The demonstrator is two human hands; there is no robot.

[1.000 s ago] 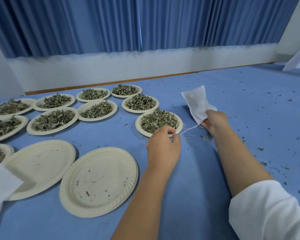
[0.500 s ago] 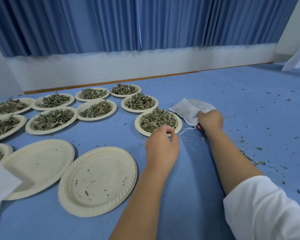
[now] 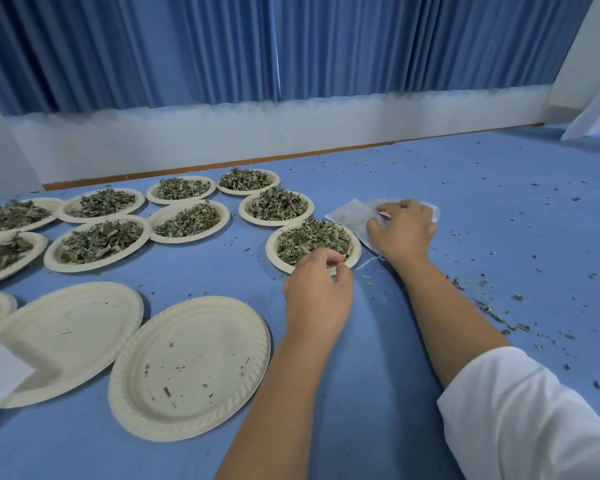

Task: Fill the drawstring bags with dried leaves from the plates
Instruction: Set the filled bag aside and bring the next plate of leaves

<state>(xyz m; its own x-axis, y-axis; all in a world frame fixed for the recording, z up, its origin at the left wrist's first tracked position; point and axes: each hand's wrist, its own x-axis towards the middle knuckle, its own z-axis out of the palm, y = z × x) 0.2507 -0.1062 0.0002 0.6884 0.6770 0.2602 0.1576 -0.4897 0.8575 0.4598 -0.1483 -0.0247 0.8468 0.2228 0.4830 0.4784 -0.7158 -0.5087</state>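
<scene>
right hand [image 3: 400,230] grips drawstring bag [image 3: 349,216] on table [image 3: 482,209] right of leaf plate [image 3: 270,249]; left hand [image 3: 317,292] curled at plate's near rim, hold unclear.

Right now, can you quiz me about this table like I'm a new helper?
1. True or false: the left hand touches the white bag.
2. How many nearly empty plates lie nearest the person? A one, B two, C five.
3. Fill in: the plate beside the right hand holds dried ____.
Key: 1 false, the right hand does; 2 B; 3 leaves.
</scene>
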